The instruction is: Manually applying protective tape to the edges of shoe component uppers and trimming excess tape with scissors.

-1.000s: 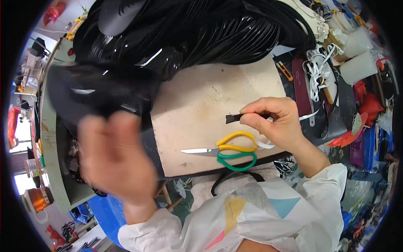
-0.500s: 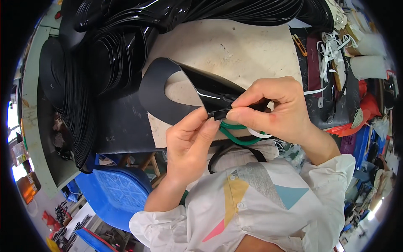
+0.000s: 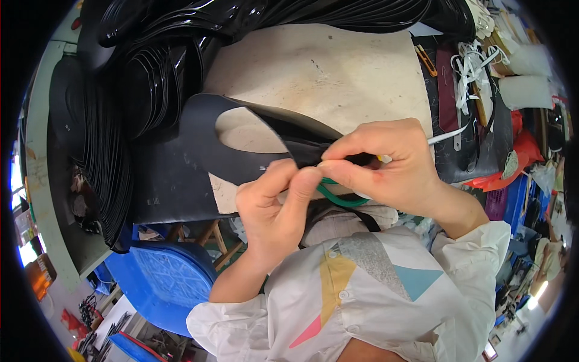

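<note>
Black, glossy on one face and matte on the other, the horseshoe-shaped cut piece (image 3: 199, 139) is held over the left part of the cream board (image 3: 338, 78), its long axis running leftward from my fingertips, so my left hand (image 3: 274, 202) is nearer its broad curve. I have both hands closed to a thumb-and-forefinger pinch at its narrow end, left and right hand (image 3: 392, 160) nearly meeting, though fingers hide the gripped edges. Green-handled scissors (image 3: 341, 197) show at the board's near edge; shiny, limp stacked pieces (image 3: 362, 15) drape along its far side.
</note>
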The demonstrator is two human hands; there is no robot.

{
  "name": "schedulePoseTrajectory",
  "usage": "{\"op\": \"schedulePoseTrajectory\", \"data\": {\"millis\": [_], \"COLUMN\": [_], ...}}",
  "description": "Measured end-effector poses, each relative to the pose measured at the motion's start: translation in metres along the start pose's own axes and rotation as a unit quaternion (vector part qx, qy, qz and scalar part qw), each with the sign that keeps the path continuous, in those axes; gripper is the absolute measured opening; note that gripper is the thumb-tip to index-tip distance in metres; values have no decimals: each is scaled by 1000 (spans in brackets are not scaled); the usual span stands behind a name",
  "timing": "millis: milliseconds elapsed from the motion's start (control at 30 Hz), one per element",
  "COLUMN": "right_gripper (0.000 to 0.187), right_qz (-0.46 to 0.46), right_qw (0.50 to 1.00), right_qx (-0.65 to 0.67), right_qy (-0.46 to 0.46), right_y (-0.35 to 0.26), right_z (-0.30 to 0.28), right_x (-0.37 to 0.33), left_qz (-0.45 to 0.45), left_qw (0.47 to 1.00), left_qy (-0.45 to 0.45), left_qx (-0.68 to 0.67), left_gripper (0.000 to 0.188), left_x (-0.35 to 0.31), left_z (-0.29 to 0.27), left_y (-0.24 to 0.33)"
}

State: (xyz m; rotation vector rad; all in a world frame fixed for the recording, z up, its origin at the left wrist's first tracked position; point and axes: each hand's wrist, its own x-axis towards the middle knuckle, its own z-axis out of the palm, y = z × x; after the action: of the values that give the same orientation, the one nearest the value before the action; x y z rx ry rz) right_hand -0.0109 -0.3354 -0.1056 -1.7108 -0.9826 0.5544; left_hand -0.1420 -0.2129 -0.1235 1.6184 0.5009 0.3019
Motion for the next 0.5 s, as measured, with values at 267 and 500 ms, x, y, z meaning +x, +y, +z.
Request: {"op": "schedulePoseTrajectory", "data": {"millis": [267, 500], "right_gripper": [14, 16], "right_qz": [-157, -166], "right_qw": [962, 962], "right_qx": [-222, -215], "right_qy": [-7, 27], "right_y": [-10, -12], "right_z": [-11, -27], "right_x": [-18, -20], "left_qz": [158, 60], "left_qw": [978, 992], "left_qy": [99, 110], "left_qx": [90, 15], "left_gripper": [37, 39], "left_x": [0, -5], "left_z": [11, 4], "left_y": [-15, -14]}}
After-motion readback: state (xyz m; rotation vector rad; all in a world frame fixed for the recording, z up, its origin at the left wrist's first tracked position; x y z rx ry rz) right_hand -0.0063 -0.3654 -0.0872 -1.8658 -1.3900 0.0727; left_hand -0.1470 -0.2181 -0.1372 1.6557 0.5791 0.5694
